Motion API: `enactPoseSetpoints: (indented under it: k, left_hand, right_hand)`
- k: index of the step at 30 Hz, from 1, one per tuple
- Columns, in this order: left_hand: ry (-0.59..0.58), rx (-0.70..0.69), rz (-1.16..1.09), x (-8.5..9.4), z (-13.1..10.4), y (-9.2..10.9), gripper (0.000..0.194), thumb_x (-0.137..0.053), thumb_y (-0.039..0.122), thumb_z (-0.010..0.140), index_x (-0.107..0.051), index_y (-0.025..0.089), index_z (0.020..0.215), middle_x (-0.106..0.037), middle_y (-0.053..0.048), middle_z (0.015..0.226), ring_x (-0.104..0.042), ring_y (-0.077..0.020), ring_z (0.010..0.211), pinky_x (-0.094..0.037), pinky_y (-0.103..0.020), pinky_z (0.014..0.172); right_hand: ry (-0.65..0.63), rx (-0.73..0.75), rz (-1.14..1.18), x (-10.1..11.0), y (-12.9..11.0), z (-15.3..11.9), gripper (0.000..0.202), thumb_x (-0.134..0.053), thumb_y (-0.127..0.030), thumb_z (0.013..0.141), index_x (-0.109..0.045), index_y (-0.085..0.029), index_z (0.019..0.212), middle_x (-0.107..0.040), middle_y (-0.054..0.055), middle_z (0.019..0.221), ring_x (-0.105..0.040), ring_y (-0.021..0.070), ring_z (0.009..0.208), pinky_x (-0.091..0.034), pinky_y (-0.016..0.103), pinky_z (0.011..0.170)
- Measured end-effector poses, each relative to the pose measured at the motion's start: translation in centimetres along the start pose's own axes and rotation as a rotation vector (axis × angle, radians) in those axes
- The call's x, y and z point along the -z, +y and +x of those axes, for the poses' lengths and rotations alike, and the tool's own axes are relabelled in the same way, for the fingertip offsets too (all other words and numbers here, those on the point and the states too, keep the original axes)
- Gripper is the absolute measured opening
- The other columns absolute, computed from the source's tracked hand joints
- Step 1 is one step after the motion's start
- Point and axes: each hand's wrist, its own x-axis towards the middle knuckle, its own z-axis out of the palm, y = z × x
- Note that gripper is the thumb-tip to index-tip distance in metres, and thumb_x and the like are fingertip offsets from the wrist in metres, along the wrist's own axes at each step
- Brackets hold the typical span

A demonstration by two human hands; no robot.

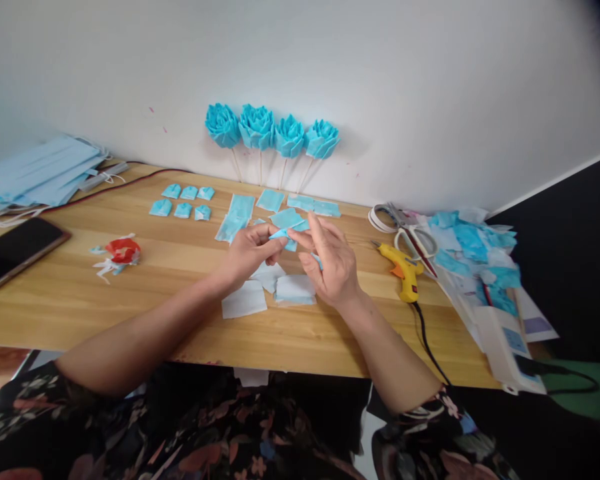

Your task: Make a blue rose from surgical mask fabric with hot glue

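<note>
Blue sheet (pixel 280 234): one, above the table (pixel 190 320), pinched by the left hand (pixel 253 252); right hand (pixel 334 267) has fingers extended against it, grip cannot be told. Others, largest first: four stemmed blue flowers (pixel 257 127), one yellow glue gun (pixel 403 270), six small folded pieces (pixel 189 193)

Top (pixel 253 437): black ground, all-over floral print. Blossoms in rust-red, dusty pink and off-white, with touches of blue. Left sleeve (pixel 35 407): loose, ends near the elbow; pale grey-white flowers, muted green leaves, one reddish bloom. Right sleeve (pixel 445 440): same cloth, similar length; pale flower and blue petals close to the cuff, larger pinkish bloom lower down. Left forearm (pixel 145 333) and right forearm (pixel 390 353) bare. Left hand (pixel 253 253) and right hand (pixel 336 270) likewise bare.
</note>
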Motion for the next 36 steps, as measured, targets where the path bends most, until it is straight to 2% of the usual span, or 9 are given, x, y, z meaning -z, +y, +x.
enactPoseSetpoints:
  k: [6,10,20,32,36]
  left_hand:
    - [-0.001,-0.003,0.012,-0.02,-0.03,0.07,0.022,-0.066,0.035,0.084,-0.060,0.018,0.072,-0.054,0.004,0.054,-0.047,-0.0088,0.052,-0.043,-0.024,0.055]
    - [0.011,0.001,0.017,-0.03,-0.09,0.17,0.024,-0.067,0.036,0.084,-0.059,0.018,0.071,-0.054,0.003,0.055,-0.048,-0.0092,0.053,-0.043,-0.024,0.057]
    - [-0.037,-0.037,-0.039,0.12,0.06,-0.14,0.034,-0.071,0.049,0.081,-0.059,0.018,0.072,-0.057,0.002,0.057,-0.049,-0.0095,0.054,-0.044,-0.025,0.058]
    - [0.019,-0.002,-0.034,0.07,0.18,-0.28,0.024,-0.068,0.032,0.081,-0.058,0.017,0.066,-0.055,0.003,0.055,-0.046,-0.0087,0.052,-0.041,-0.024,0.056]
    - [0.027,-0.002,-0.034,0.07,0.19,-0.26,0.019,-0.068,0.030,0.080,-0.059,0.017,0.069,-0.054,0.004,0.053,-0.045,-0.0083,0.051,-0.039,-0.023,0.054]
  right_hand:
    - [0.035,0.020,-0.004,-0.13,-0.09,0.02,0.066,-0.040,-0.026,0.103,-0.011,-0.018,0.162,-0.075,0.007,0.122,-0.070,0.0211,0.110,-0.048,0.047,0.108]
    - [0.016,0.006,-0.009,-0.21,-0.13,-0.05,0.067,-0.039,-0.027,0.103,-0.008,-0.018,0.162,-0.074,0.007,0.123,-0.069,0.0214,0.112,-0.047,0.048,0.109]
    - [0.013,0.007,-0.020,-0.11,-0.10,-0.07,0.068,-0.041,-0.025,0.103,-0.008,-0.018,0.162,-0.074,0.007,0.124,-0.069,0.0217,0.112,-0.047,0.048,0.109]
    - [-0.009,-0.012,0.006,-0.15,-0.32,0.05,0.063,-0.037,-0.030,0.104,-0.012,-0.019,0.161,-0.074,0.008,0.124,-0.068,0.0218,0.115,-0.045,0.048,0.110]
    - [0.033,-0.150,0.142,-0.07,-0.71,0.00,0.057,-0.035,-0.033,0.105,-0.020,-0.025,0.160,-0.075,0.007,0.119,-0.066,0.0235,0.116,-0.048,0.051,0.106]
